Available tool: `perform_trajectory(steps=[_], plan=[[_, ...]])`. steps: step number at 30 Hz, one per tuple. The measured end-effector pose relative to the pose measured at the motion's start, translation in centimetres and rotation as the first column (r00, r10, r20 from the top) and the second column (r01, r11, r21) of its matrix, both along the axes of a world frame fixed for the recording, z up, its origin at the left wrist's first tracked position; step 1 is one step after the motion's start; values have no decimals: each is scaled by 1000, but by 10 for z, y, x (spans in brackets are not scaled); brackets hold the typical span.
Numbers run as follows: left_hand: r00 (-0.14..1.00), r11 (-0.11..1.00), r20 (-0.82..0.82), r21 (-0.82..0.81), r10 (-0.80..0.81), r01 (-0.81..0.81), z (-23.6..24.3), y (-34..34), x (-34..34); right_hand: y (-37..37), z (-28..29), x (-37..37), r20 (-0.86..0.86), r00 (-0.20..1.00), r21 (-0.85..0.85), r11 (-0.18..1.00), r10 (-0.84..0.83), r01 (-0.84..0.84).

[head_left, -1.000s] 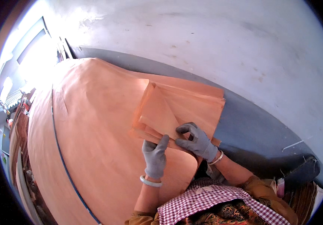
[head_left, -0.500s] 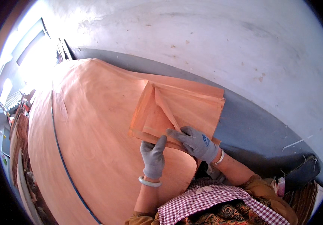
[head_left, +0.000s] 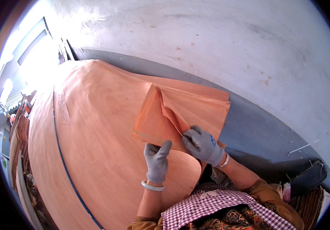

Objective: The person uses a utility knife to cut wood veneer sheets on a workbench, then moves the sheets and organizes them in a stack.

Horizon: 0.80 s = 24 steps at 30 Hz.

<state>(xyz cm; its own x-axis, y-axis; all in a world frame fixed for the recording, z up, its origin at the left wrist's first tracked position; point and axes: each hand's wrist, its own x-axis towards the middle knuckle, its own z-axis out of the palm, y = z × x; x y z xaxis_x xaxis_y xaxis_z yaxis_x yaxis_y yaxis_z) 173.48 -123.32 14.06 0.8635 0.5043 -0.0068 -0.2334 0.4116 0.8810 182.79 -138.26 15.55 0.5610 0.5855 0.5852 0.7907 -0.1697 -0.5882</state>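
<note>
Thin orange sheets [head_left: 195, 111], apparently veneer or paper, lie stacked and partly folded on a large pale orange sheet [head_left: 88, 161]. My left hand [head_left: 157, 159], in a grey glove with a bracelet at the wrist, grips the lower edge of the small stack, thumb on top and fingers partly hidden beneath. My right hand [head_left: 198, 145], gloved alike, is closed on the edge of a folded flap [head_left: 171, 115], which stands up in a diagonal crease above a darker orange layer.
A whitish wall [head_left: 230, 38] with a grey lower band runs behind the work. Stacked brown sheets [head_left: 19, 145] line the far left, beside a bright window. A dark strap [head_left: 65, 168] runs along the big sheet. At lower right are more brown sheets [head_left: 308, 205].
The flap has been drawn back to the right, showing more of the darker layer. My right hand's fingers have shifted and curled round its edge. My left hand has barely moved.
</note>
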Motion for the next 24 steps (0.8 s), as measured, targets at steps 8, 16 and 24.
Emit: perform_trajectory(steps=[8,16,24], plan=[[992,999,121,-17,-39,41,-1,-1,1,3,2,3,94,991,-53,995,93,-88],[990,999,139,-26,-25,28,-7,0,0,-2,9,-1,-115,992,-2,998,60,-60],[984,1000,175,15,-24,22,-7,-1,6,-3,7,-1,-268,956,15,993,115,-115]])
